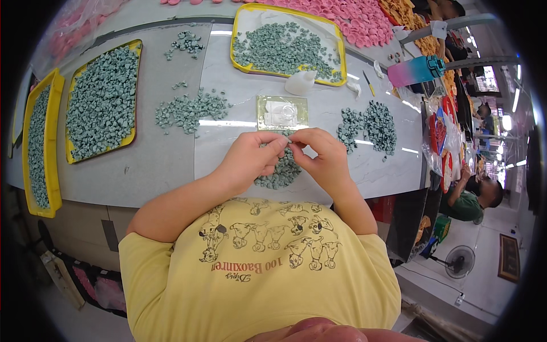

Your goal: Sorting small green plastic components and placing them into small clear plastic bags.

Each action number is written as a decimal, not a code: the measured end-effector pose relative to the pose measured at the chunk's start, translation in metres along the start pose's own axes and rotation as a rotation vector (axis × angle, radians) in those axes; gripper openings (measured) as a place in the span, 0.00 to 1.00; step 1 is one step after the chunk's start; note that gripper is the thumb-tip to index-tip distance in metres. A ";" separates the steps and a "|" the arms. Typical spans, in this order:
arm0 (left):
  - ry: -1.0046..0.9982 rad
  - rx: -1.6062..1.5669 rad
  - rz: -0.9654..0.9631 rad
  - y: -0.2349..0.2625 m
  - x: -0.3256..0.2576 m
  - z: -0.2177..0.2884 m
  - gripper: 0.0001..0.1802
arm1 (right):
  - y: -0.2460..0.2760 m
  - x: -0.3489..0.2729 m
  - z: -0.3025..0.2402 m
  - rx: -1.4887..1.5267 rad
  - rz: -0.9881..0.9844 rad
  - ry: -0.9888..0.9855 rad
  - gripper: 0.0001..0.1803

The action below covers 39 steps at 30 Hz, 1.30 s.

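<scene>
At the near edge of the smooth, glossy grey table (171, 176) I observe a heap of small, curled, matte green pieces (279, 175). Over its far side the left hand (250, 157) and right hand (325, 154) meet, fingertips of both pinching one tiny green piece (288, 137). Beyond lie a shiny square pad (261, 103), a smooth white bottle (301, 83) and, toward the far edge, a yellow-rimmed tray (237, 17) of similar pieces.

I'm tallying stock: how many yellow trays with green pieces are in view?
3: a far-left tray, a left tray just right of it, and an upper tray at top centre. Others may be hidden.
</scene>
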<state>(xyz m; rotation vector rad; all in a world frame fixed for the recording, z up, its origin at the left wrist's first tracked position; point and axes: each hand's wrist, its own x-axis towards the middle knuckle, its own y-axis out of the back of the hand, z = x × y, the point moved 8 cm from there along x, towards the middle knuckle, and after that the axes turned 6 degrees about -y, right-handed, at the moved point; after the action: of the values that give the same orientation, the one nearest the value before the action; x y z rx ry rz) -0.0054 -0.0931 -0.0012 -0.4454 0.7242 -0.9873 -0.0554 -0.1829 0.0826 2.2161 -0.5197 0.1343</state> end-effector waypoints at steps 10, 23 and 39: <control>-0.036 -0.075 0.016 0.005 0.001 0.004 0.11 | 0.005 0.010 0.007 -0.092 0.096 0.157 0.13; -0.020 -0.117 0.075 0.016 -0.004 0.010 0.10 | -0.021 0.012 -0.012 -0.505 0.048 0.544 0.15; -0.083 -0.094 0.062 0.011 -0.003 0.016 0.12 | -0.017 0.005 0.058 0.864 0.024 -0.580 0.03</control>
<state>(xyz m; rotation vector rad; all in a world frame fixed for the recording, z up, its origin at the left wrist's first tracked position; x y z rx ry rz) 0.0117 -0.0845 0.0036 -0.5397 0.7079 -0.8739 -0.0483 -0.2194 0.0342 3.1078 -0.9253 -0.3529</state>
